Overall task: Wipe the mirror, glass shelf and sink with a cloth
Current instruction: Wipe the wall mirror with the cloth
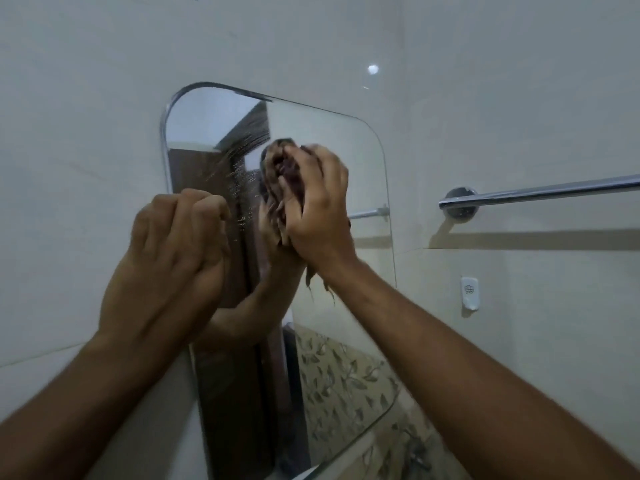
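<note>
The tall rounded-corner wall mirror with a chrome edge (346, 168) is taken as the landmark; a patch of droplets is seen on its upper left glass, so wiping is judged unfinished. Right of the mirror, a chrome towel bar (540, 194) is fixed to the wall. At the mirror's middle, the right hand (317, 209) is closed in a tight grip round a crumpled brown cloth (277, 168), pressed to the glass for scrubbing. At the mirror's left edge, the left hand (173, 251) is curled, apparently holding nothing.

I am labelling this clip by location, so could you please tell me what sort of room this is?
Most likely a bathroom: a rounded wall mirror on pale walls, a chrome towel rail beside it, and the right hand wiping the glass with a brown cloth.
</note>
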`<state>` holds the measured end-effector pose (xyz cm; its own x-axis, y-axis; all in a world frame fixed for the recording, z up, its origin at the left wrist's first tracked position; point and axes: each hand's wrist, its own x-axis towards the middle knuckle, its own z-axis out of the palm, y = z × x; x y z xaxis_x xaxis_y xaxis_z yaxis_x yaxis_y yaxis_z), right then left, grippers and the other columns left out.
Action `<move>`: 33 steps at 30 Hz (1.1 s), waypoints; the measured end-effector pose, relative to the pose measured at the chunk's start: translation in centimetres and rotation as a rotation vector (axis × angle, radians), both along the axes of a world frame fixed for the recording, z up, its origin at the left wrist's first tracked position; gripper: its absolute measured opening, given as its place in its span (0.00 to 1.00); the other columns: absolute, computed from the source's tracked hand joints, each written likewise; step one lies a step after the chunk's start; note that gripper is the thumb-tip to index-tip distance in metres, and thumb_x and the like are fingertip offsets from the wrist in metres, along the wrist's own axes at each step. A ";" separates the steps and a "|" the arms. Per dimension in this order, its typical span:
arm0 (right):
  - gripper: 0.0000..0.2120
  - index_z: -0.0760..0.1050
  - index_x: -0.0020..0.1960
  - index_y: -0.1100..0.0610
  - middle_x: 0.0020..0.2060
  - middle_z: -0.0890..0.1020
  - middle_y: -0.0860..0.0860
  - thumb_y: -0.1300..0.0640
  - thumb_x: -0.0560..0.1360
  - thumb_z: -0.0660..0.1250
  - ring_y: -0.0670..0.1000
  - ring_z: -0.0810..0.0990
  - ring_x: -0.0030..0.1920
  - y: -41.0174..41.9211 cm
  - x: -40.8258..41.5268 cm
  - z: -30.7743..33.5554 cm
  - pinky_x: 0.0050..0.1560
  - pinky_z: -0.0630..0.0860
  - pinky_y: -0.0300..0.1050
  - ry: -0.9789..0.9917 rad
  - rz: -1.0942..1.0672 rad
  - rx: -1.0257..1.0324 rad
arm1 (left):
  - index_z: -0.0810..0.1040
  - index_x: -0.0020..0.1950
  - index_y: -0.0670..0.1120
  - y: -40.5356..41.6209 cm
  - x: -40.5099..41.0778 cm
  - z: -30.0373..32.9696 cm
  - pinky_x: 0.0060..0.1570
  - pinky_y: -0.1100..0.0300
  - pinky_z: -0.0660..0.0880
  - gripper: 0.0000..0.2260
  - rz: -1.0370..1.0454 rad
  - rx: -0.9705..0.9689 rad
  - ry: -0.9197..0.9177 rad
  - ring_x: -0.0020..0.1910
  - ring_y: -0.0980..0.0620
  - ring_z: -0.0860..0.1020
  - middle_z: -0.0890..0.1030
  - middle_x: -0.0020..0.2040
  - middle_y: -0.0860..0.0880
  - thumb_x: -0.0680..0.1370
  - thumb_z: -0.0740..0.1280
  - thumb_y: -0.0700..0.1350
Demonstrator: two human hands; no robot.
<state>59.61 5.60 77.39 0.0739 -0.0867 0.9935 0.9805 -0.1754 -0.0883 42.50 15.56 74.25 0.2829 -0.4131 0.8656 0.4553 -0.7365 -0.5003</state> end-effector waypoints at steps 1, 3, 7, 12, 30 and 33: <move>0.19 0.70 0.71 0.57 0.68 0.69 0.58 0.58 0.80 0.63 0.57 0.65 0.71 0.1 0.0 1.6 0.70 0.72 0.54 -0.001 0.003 0.017 | 0.71 0.55 0.34 -0.2 0.2 -0.2 0.48 0.42 0.67 0.05 0.029 0.016 0.024 0.47 0.37 0.70 0.72 0.51 0.36 0.80 0.59 0.31; 0.18 0.70 0.71 0.56 0.67 0.70 0.57 0.56 0.81 0.63 0.55 0.66 0.70 0.0 0.5 3.7 0.68 0.74 0.51 0.057 -0.013 0.087 | 0.70 0.54 0.37 -0.3 -0.3 0.1 0.48 0.45 0.68 0.05 -0.038 -0.046 0.014 0.47 0.38 0.69 0.72 0.50 0.37 0.81 0.57 0.32; 0.19 0.71 0.71 0.58 0.67 0.71 0.57 0.56 0.81 0.62 0.55 0.67 0.69 0.7 -1.1 1.8 0.68 0.73 0.54 0.097 -0.004 0.110 | 0.69 0.49 0.41 -1.5 -1.0 0.6 0.44 0.50 0.67 0.03 -0.365 -0.299 -0.020 0.46 0.44 0.67 0.71 0.47 0.41 0.79 0.56 0.36; 0.27 0.72 0.71 0.59 0.72 0.68 0.62 0.61 0.71 0.64 0.63 0.61 0.76 1.8 -5.6 -4.9 0.75 0.62 0.63 -0.161 0.032 -0.197 | 0.69 0.51 0.45 -0.8 -1.1 0.6 0.48 0.62 0.64 0.05 -0.543 -0.390 -0.075 0.48 0.53 0.65 0.64 0.49 0.55 0.80 0.59 0.36; 0.19 0.72 0.70 0.60 0.69 0.72 0.64 0.55 0.81 0.62 0.65 0.65 0.74 3.6 -7.7 -3.1 0.71 0.66 0.63 -0.260 0.046 -0.136 | 0.68 0.53 0.44 -0.4 -1.6 0.7 0.48 0.59 0.68 0.07 -0.660 -0.428 -0.106 0.50 0.54 0.65 0.64 0.50 0.56 0.79 0.56 0.45; 0.23 0.68 0.71 0.63 0.68 0.72 0.67 0.49 0.82 0.59 0.67 0.66 0.73 3.2 -7.7 -6.6 0.71 0.67 0.65 -0.303 0.085 -0.179 | 0.69 0.52 0.43 -0.4 -1.6 0.7 0.48 0.58 0.68 0.06 -0.664 -0.441 -0.100 0.50 0.53 0.66 0.65 0.50 0.55 0.79 0.56 0.44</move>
